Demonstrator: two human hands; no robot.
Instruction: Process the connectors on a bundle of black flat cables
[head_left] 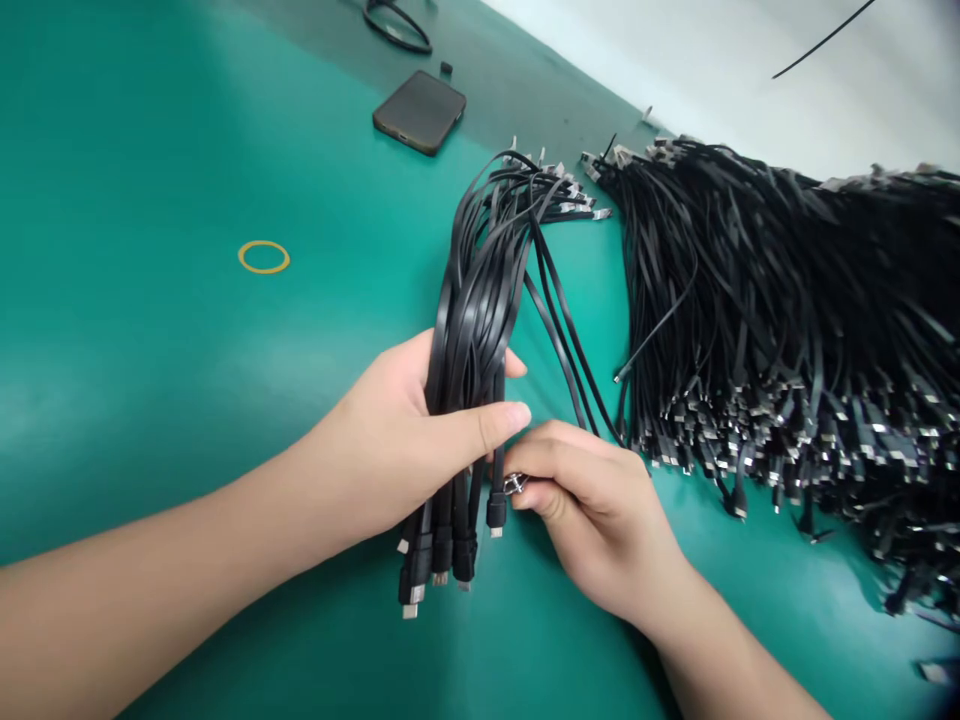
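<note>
My left hand (397, 440) is wrapped round a bundle of flat black USB cables (480, 300), thumb across the front. Below the fist hang their lower plugs (442, 550), with bare metal tips. The upper ends bend over to the right and rest near the table, silvery connectors (577, 200) showing. Close beside it, my right hand (592, 510) pinches small metal-tipped plugs (515, 484) between thumb and forefinger. A few loose cables (562, 330) run from the bundle's top down behind my right hand; whether they end in those plugs is hidden.
A large heap of similar black cables (735, 280) covers the right of the green table (150, 360). At the back lie a dark phone (421, 110) and a black loop (401, 28). A yellow rubber band (264, 257) lies left of the bundle.
</note>
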